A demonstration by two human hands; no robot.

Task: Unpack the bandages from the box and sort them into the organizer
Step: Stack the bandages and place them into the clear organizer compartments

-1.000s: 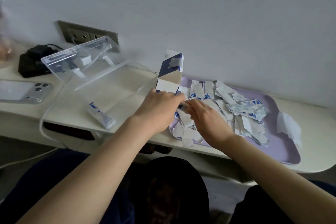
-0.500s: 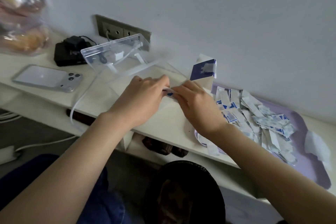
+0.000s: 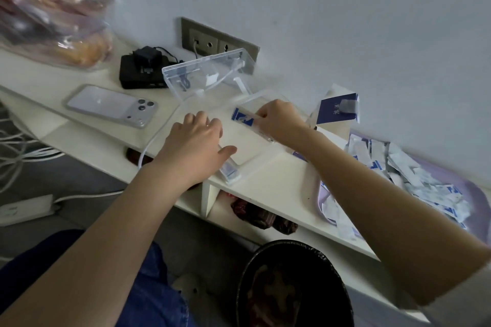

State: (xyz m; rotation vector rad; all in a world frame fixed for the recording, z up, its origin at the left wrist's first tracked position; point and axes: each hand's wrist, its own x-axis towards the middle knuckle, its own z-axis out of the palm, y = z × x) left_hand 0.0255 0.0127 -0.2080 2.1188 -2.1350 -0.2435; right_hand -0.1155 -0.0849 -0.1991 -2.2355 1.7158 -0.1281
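- Over the clear organizer [image 3: 204, 73], at 12 o'clock: pinching one bandage [image 3: 244, 117] with right hand [image 3: 279, 121], sorting it in.
- At 9 o'clock: left hand [image 3: 198, 141] flat, fingers wide, empty.
- At 3 o'clock: box [image 3: 336, 109], bandage pile [image 3: 417, 180].
- Next, likely: lay it flat, let go.

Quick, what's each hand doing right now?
Left hand: open, resting on the organizer.
Right hand: pinching bandages.

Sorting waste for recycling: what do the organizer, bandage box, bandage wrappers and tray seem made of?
Organizer: clear glossy hard plastic, seemingly; things behind show through its lid. Bandage box: thin matte printed cardboard, with creased flaps. Bandage wrappers: paper-like, white with blue print. Tray: likely smooth lavender plastic, rounded rim; coated metal possible.
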